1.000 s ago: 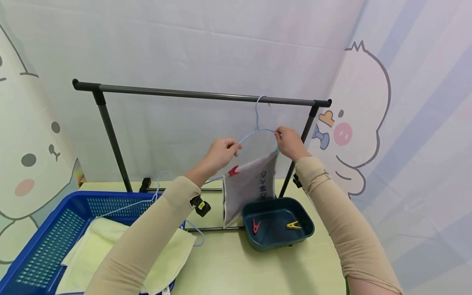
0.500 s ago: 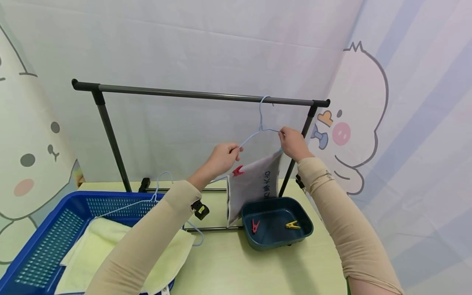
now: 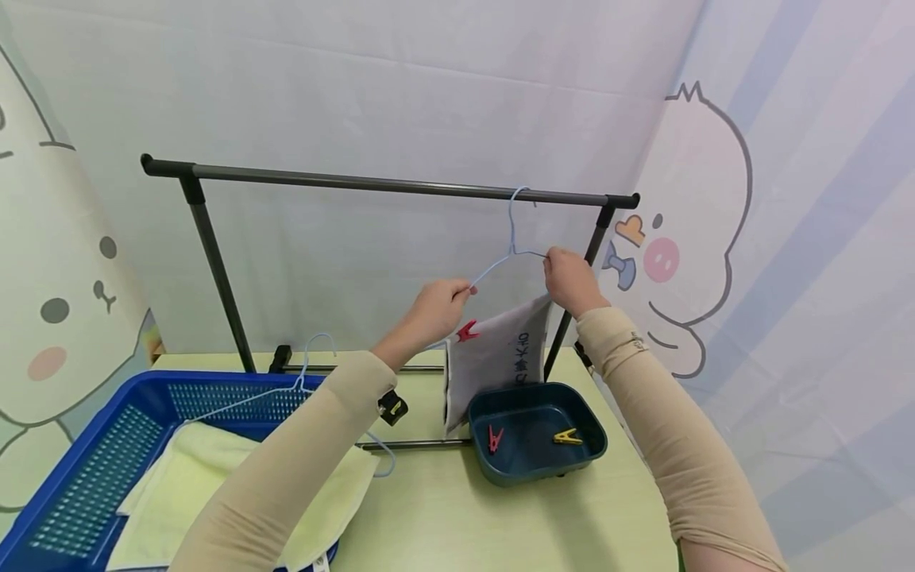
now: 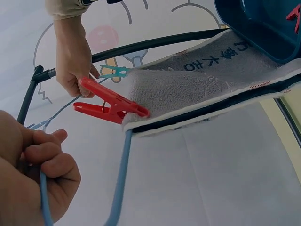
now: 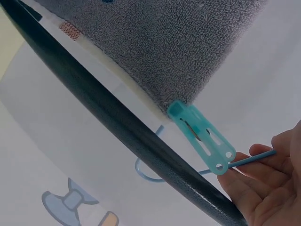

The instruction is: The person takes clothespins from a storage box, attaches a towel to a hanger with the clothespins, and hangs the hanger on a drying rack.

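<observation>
Blue hanger [image 3: 512, 240]: hooked over rack bar [image 3: 343, 183], right of centre, upper frame | left hand [image 3: 438, 308]: fingers curled round its left arm | right hand [image 3: 572, 282]: pinching its right arm | grey towel [image 3: 489, 361]: hung below, red clip [image 3: 467, 330] one corner, teal clip [image 5: 201, 133] other | dark tub [image 3: 536, 472]: tabletop [image 3: 436, 520], lower right

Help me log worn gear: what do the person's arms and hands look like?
The left hand and right hand are gloveless. The left sleeve and right sleeve are wrinkled beige fabric, the right with a small dark marking. On the left sits a black device with a yellow patch; a second black device partly shows on the right.
</observation>
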Demonstrator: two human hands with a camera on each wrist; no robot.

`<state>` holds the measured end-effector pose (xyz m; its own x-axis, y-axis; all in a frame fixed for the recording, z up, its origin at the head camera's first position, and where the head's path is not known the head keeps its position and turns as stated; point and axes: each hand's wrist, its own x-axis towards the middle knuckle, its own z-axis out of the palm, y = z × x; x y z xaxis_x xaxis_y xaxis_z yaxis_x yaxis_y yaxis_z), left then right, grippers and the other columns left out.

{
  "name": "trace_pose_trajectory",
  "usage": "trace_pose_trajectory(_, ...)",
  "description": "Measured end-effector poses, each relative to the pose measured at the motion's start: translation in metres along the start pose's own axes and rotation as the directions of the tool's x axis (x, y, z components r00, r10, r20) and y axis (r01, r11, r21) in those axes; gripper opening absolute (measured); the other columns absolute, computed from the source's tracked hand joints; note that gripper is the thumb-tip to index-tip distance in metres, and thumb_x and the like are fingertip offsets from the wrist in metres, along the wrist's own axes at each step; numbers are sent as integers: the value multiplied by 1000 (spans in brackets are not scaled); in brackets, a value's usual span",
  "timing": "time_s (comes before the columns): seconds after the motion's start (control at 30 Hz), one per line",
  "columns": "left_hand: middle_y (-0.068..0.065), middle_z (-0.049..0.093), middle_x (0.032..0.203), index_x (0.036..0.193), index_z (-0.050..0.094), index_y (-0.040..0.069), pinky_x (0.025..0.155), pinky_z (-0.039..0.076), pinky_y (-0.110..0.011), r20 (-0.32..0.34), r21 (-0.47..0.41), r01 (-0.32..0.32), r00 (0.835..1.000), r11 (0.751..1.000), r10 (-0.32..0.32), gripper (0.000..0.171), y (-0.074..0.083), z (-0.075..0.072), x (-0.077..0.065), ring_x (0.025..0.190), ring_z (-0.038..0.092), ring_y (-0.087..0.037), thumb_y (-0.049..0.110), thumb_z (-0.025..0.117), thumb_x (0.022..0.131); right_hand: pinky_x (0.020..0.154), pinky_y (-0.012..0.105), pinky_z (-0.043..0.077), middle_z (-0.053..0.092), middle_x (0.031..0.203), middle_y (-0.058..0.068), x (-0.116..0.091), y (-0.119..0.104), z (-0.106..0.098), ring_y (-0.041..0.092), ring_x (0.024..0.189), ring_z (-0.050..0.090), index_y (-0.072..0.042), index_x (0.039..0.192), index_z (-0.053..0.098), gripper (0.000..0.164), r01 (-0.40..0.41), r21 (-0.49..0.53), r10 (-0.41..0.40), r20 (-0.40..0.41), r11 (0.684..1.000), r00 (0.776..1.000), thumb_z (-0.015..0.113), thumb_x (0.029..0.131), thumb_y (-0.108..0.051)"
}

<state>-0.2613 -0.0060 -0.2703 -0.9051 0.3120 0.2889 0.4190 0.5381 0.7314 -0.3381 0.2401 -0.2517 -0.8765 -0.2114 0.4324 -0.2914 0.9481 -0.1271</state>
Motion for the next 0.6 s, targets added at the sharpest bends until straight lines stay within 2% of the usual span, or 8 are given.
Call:
trace_pose_trajectory(0.23, -9, 48, 72, 120, 62, 7, 44, 28, -25, 7, 14, -9, 1000, 1000, 9, 30, 1, 2, 3, 45, 29, -14, 18, 40, 103, 68, 45, 47, 61, 92, 19, 0, -2, 0, 33, 79, 60, 4, 106, 57, 22, 26, -36, -27, -24, 999, 999, 43, 100, -13)
trace_pose_trajectory(0.6, -9, 51, 74, 120, 62, 9, 45, 32, -24, 18, 23, -6, 1000, 1000, 5, 30, 10, 8, 8, 45, 33, -13, 18, 39, 103, 71, 47, 48, 62, 96, 21, -1, -3, -1, 35, 82, 61, 5, 108, 58, 24, 40, -13, -41, -79, 999, 996, 44, 100, -12)
